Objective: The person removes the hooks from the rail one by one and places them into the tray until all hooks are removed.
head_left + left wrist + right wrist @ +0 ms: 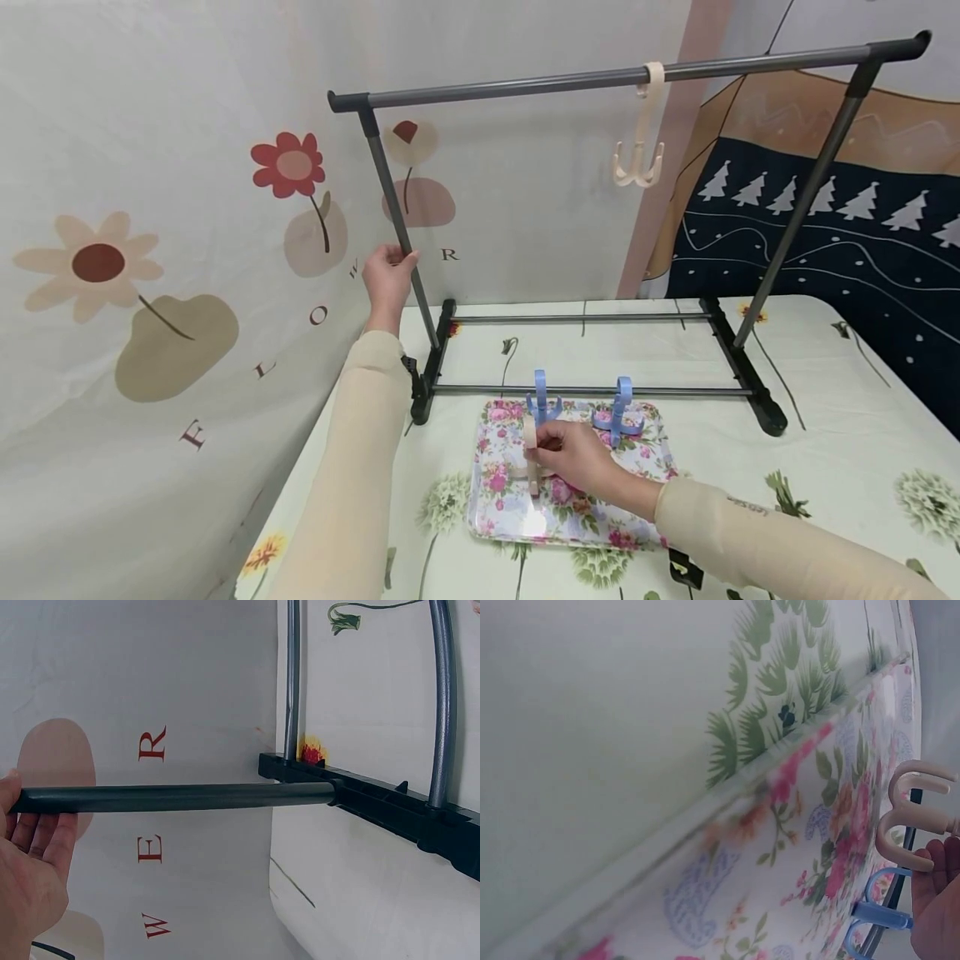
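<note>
My left hand (387, 279) grips the slanted left post (388, 187) of a dark metal clothes rack, thumb on one side and fingers beneath in the left wrist view. Over a flower-printed tray (498, 525), my right hand (577, 454) pinches a beige multi-prong hook (533, 482) by its stem. The hook's curved prongs (907, 817) point away from the fingers in the right wrist view. Two blue hooks (621, 408) of like shape are at the tray's far side, one just beyond the right hand. Another beige hook (639, 162) hangs from the rack's top bar (510, 87).
The rack stands on black feet (757, 404) joined by two low crossbars (600, 390), the nearer one just behind the tray. A flower-patterned cloth (847, 467) covers the table. Printed curtains (187, 167) hang close on the left and behind.
</note>
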A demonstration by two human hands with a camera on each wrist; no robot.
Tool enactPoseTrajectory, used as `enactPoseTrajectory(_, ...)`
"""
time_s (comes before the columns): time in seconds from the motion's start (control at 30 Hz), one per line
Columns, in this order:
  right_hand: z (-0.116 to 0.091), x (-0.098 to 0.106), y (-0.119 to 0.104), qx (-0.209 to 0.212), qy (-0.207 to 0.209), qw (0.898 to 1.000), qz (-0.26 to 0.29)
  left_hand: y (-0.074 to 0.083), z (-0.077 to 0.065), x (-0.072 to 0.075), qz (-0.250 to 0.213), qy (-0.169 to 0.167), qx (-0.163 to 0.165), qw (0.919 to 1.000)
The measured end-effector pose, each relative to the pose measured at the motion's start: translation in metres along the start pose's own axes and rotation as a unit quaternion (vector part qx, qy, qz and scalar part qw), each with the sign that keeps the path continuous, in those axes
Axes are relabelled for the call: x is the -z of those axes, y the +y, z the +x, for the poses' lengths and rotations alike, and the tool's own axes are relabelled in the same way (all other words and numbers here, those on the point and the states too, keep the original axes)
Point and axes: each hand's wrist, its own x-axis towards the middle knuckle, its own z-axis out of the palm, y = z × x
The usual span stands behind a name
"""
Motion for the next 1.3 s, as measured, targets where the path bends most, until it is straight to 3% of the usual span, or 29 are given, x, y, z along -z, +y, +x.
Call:
enactPoseTrajectory(0.7,-0.01,0.007,-0.005,0.012,-0.01,1.0,-0.021,-0.001,-0.001,0.0,0.006,0.003,0.0,1.0)
enactPoseTrajectory(1.07,-0.017,0.027,-0.026,0.006,-0.019,1.0,0.008,0.0,-0.003,0.001,0.0,-0.005,0.003,1.0)
enactPoseTrajectory(1.3,-0.011,0.045,-0.039,0.024,0.011,1.0,-0.001,0.001,-0.002,0.002,-0.004,-0.011,0.005,0.9999)
